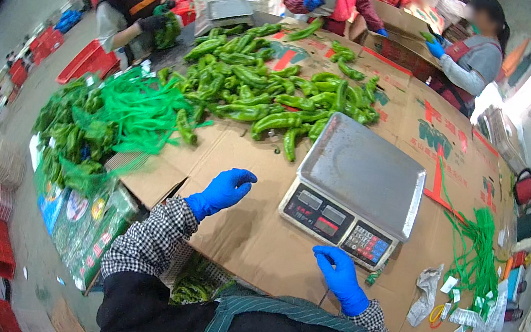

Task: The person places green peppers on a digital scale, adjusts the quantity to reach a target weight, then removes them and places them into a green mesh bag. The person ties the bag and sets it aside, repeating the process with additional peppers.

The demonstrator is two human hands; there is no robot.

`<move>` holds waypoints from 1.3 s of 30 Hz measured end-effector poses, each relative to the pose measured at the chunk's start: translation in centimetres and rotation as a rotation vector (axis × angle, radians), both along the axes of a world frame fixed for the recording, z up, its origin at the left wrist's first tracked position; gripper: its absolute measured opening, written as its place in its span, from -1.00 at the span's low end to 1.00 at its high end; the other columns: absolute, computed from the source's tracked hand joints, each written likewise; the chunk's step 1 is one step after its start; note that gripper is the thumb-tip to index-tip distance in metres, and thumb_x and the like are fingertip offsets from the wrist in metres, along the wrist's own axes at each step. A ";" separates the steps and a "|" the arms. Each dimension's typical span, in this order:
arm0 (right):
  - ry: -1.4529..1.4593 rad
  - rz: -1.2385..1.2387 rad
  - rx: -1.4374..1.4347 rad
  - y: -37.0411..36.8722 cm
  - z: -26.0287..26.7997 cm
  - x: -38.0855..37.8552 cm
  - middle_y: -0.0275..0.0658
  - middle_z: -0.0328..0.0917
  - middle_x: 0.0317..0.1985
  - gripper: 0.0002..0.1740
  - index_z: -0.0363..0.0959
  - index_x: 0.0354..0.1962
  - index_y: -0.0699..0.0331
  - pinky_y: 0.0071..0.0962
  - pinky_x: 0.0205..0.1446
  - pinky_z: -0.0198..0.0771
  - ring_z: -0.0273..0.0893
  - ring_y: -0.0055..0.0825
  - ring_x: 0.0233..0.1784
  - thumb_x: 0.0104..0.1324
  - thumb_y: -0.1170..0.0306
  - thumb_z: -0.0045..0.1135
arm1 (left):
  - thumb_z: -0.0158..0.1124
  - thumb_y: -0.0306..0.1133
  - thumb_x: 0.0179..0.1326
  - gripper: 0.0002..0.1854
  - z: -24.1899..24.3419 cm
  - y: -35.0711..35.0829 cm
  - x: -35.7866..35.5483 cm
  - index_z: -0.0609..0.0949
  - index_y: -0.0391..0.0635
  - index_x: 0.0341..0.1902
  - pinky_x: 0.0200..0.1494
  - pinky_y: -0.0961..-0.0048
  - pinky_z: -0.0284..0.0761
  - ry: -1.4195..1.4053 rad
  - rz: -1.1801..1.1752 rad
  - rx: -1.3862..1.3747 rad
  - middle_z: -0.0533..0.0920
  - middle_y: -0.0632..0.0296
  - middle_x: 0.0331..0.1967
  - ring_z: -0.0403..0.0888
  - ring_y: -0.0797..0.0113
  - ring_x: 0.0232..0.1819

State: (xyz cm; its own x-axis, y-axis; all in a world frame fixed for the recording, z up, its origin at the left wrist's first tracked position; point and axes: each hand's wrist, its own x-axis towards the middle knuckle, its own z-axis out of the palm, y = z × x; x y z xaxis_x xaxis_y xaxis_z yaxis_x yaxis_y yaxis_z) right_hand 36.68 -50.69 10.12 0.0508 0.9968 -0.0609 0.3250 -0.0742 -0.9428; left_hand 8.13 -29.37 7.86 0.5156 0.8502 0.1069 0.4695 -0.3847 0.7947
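My left hand (223,191), in a blue glove, hovers over bare cardboard left of the scale, its fingers loosely curled and nothing in it. My right hand (343,281), gloved the same way, is by the scale's front edge, thumb and fingers slightly apart and empty. The digital scale (365,168) has a bare metal pan and a keypad panel facing me. Behind it and to its left spreads a heap of long green peppers (252,81). Green mesh bags (141,101) lie left of the peppers, beside several filled mesh bags of peppers (77,130).
Printed cardboard (436,124) covers the table. Green ties with white tags (477,264), crumpled paper (425,295) and yellow-handled scissors (436,315) lie at right. A crate of peppers (197,279) is below the front edge. Three people (135,2) work across the table.
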 end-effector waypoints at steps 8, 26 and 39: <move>-0.063 -0.084 -0.077 -0.5 -4.4 2.6 -0.17 0.53 -0.24 -0.77 0.51 -0.13 0.28 -0.52 -0.17 0.40 0.50 -0.49 -0.22 0.27 0.40 0.07 | 0.37 -0.17 -0.01 -0.29 -1.7 10.9 3.9 0.33 -0.19 0.20 0.11 0.19 0.35 0.217 0.299 0.330 0.43 -0.07 0.05 0.38 0.01 0.08; -0.153 -0.178 0.250 8.0 6.3 3.1 -0.08 0.50 -0.14 -0.57 0.42 -0.03 0.35 -0.42 -0.06 0.40 0.50 -0.37 -0.16 0.12 0.45 0.23 | 0.31 -0.47 -0.27 -0.41 7.2 13.5 7.2 0.46 -0.11 0.01 -0.08 0.17 0.33 0.232 -0.011 0.790 0.53 0.10 -0.28 0.45 0.04 -0.19; 0.059 -0.120 -0.129 13.0 5.1 9.2 -0.13 0.55 -0.18 -0.41 0.29 0.10 0.29 -0.46 -0.13 0.46 0.55 -0.39 -0.20 0.17 0.25 0.24 | 0.45 0.04 -0.19 -0.12 7.6 8.1 18.1 0.33 -0.13 0.20 -0.03 0.18 0.31 0.046 -0.609 0.391 0.46 0.00 -0.17 0.38 -0.01 -0.13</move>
